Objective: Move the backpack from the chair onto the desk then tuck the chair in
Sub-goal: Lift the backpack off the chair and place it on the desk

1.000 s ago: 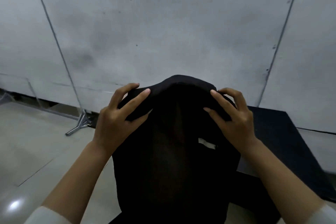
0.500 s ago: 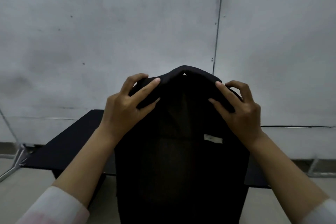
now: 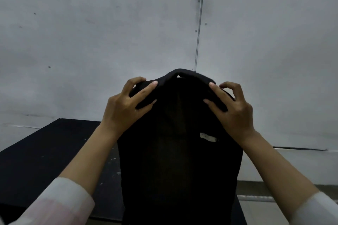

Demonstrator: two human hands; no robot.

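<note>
A black backpack (image 3: pixel 180 160) with a small white label hangs upright in the middle of the view, held by its top edge. My left hand (image 3: pixel 126 104) grips the top left of it, thumb in front and fingers behind. My right hand (image 3: pixel 231 110) grips the top right the same way. Behind and below the bag lies the black desk (image 3: pixel 54 153), its top stretching out to the left. The bag's bottom is out of frame, so I cannot tell whether it touches the desk. No chair is visible.
A pale grey wall (image 3: pixel 109 42) with a vertical seam stands straight ahead behind the desk. A dark cable (image 3: pixel 300 149) runs along the wall at the right. A strip of floor (image 3: pixel 285 206) shows at the lower right.
The view has swung right and closer to the desk, which now fills the lower left. Both hands keep the same grip on the backpack, carried over the desk.
</note>
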